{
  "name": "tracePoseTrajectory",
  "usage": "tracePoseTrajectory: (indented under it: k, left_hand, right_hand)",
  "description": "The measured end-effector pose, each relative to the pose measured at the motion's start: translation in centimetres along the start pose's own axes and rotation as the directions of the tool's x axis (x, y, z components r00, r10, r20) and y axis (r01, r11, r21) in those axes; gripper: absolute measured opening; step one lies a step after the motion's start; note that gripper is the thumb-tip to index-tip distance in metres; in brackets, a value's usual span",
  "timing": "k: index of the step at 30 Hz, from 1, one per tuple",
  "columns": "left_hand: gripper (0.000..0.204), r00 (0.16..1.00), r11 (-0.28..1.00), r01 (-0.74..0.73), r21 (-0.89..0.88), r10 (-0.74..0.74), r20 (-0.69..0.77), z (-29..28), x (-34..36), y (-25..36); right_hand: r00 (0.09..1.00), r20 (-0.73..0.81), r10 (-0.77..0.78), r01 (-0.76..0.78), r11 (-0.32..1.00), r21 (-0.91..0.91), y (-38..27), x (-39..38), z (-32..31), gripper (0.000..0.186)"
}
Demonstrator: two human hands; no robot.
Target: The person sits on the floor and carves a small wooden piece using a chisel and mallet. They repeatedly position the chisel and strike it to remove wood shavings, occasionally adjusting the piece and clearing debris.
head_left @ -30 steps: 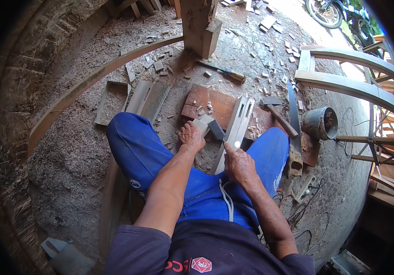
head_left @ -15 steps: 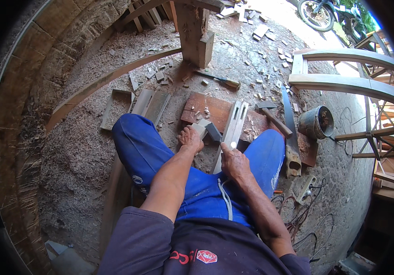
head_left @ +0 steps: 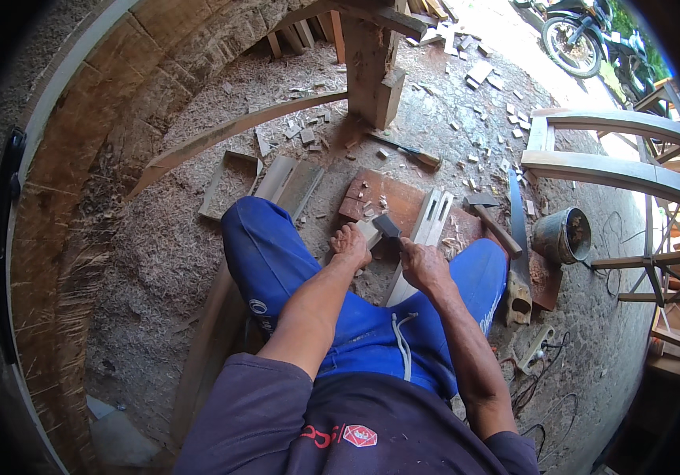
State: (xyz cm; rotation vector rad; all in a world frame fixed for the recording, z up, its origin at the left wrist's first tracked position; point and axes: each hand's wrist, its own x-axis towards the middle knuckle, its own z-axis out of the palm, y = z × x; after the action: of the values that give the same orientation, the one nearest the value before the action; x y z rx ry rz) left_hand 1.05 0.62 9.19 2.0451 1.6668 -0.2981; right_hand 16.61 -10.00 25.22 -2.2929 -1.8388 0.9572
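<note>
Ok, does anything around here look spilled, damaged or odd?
Pale shavings cover much of the floor and small offcuts lie scattered, which looks untidy. The bucket also seems to lean, though lens distortion could explain that. Nothing looks plainly damaged.

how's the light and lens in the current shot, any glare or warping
Head view: glare nearly whites out the ground beside the motorcycle, upper right; head view: softer, shadier light falls on the left hand and right hand; head view: fisheye distortion shows toward the rim, with black corners.
</note>
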Motion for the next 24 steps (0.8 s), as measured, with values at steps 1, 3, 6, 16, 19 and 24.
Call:
tracePoseTrajectory:
  k: [1, 3, 6, 16, 19, 24]
  left_hand:
    - [0.072, 1.000, 1.000, -0.006, -0.010, 0.006, -0.022, 0.6, 0.1, -0.8]
    - [0.071, 0.998, 1.000, -0.030, -0.005, 0.030, -0.051, 0.7, -0.3, -0.8]
    - [0.072, 1.000, 1.000, -0.023, -0.012, 0.023, -0.018, 0.8, 0.3, -1.0]
    - [0.074, 0.999, 0.999, -0.026, -0.020, 0.027, 0.044, -0.4, 0.1, -0.6]
    - [0.074, 0.998, 0.999, -0.027, -0.026, 0.029, 0.051, -0.9, -0.2, 0.2]
    - [0.076, 1.000, 1.000, -0.024, -0.016, 0.024, 0.018, -0.9, -0.3, -0.7]
  right_hand:
    - [1.000, 0.001, -0.001, 0.001, 0.999, -0.041, 0.1, -0.4, -1.2, 0.035]
    - [1.000, 0.005, -0.013, 0.013, 0.998, -0.066, 1.4, -1.8, -1.0, 0.042]
    - [1.000, 0.007, -0.019, 0.019, 0.998, -0.053, 1.1, -2.4, -1.1, 0.042]
    - [1.000, -0.030, -0.010, 0.009, 1.000, -0.028, 1.1, -1.0, 1.3, 0.041]
    - [0.999, 0.039, 0.021, -0.020, 0.999, -0.036, 0.2, 1.8, 1.6, 0.042]
    - [0.997, 0.050, -0.065, 0.067, 0.997, -0.047, 0.8, -1.0, -0.4, 0.038]
